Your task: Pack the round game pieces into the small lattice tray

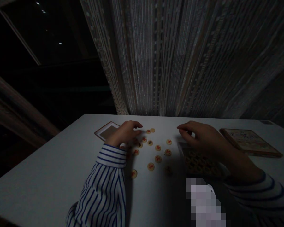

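Several round wooden pieces with red or dark marks lie loose on the white table, among them a red-marked piece [150,166] near the front. My left hand [129,130] hovers at the left edge of the group, thumb and fingers apart, with nothing between them. It is close to two touching pieces, one of them a pale piece [152,130]. Over on the right, my right hand [194,132] is above a dark box [181,154] that holds rows of round pieces. Its fingertips are slightly apart and hold nothing visible. The hand and its shadow partly hide the box.
A framed flat item [101,132] lies at the left behind my left hand. At the right is a wooden board with a printed picture [251,140]. A string curtain [156,63] hangs beyond the white table [61,164]. A blurred patch covers the front right.
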`<control>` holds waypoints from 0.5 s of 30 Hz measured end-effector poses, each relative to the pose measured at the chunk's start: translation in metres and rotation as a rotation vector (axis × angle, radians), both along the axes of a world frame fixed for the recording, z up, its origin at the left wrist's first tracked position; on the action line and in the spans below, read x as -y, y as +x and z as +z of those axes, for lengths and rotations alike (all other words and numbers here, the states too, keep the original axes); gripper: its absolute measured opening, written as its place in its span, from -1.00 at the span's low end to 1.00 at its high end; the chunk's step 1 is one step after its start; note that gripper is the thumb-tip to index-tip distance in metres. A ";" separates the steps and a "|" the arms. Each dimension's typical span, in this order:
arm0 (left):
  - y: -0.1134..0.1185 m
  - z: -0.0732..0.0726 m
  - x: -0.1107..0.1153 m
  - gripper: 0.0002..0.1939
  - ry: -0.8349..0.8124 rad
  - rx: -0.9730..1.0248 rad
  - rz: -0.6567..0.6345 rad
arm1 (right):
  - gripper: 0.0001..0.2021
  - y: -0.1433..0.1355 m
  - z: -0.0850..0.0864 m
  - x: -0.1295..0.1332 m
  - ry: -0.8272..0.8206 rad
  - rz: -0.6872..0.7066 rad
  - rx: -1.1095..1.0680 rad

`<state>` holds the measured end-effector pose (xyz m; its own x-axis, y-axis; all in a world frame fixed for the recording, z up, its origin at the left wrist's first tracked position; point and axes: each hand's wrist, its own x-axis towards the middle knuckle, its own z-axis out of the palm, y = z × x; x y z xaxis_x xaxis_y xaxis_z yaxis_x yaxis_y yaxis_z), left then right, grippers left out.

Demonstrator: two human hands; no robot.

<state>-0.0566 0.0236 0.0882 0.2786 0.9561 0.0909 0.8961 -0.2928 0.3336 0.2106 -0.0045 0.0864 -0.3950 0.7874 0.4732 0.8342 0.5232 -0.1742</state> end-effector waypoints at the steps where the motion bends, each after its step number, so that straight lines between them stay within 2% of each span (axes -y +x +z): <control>1: -0.001 0.000 0.000 -0.68 -0.001 -0.013 0.006 | -0.72 0.000 -0.003 -0.002 -0.004 -0.001 0.031; 6: 0.004 -0.008 -0.002 -0.67 -0.048 -0.068 -0.028 | -0.70 0.002 -0.011 -0.005 0.014 -0.009 0.129; 11: 0.017 -0.023 -0.007 -0.61 -0.003 -0.156 -0.189 | -0.69 0.001 -0.011 -0.003 0.033 0.010 0.187; 15: 0.030 -0.032 -0.008 -0.62 -0.036 -0.248 -0.237 | -0.68 0.000 -0.013 -0.002 0.013 0.010 0.201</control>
